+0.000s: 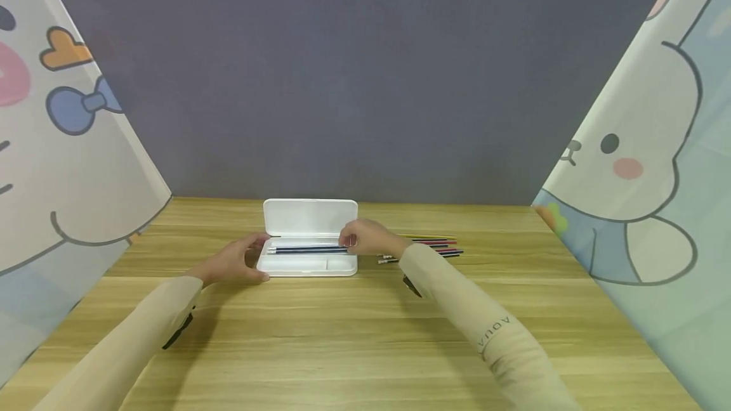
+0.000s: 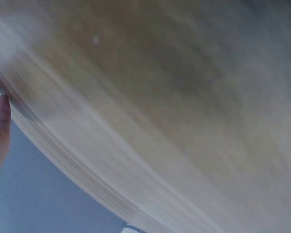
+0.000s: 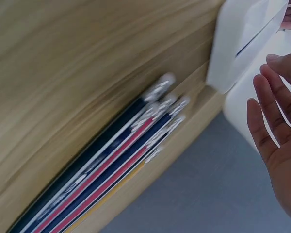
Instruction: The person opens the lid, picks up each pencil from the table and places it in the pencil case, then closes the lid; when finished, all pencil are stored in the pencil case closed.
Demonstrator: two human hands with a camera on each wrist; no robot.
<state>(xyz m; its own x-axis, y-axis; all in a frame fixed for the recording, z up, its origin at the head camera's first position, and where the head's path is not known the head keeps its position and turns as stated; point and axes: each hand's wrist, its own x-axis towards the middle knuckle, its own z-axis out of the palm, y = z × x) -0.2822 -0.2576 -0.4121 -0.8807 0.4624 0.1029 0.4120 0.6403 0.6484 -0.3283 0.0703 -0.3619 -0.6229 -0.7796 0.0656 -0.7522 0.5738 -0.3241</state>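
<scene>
A white pencil case (image 1: 294, 264) lies with its lid (image 1: 311, 217) raised at the back. Dark blue pencils (image 1: 302, 250) rest in its long rear compartment. At the case's left end, my left hand (image 1: 237, 260) holds it, thumb by the front corner and fingers by the back one; the left wrist view catches only some fingertips (image 2: 3, 111). Over the right end of the compartment is my right hand (image 1: 368, 238), close to the pencils' ends. Its fingers (image 3: 276, 102) look loosely bent in the right wrist view, with no pencil visible between them and the thumb.
Several pencils (image 3: 111, 167), dark, red and yellow, lie side by side on the wooden table (image 1: 320, 347) right of the case, partly behind the right forearm. A grey panel (image 1: 354, 81) rises at the back; cartoon-printed sheets (image 1: 639, 163) flank the table.
</scene>
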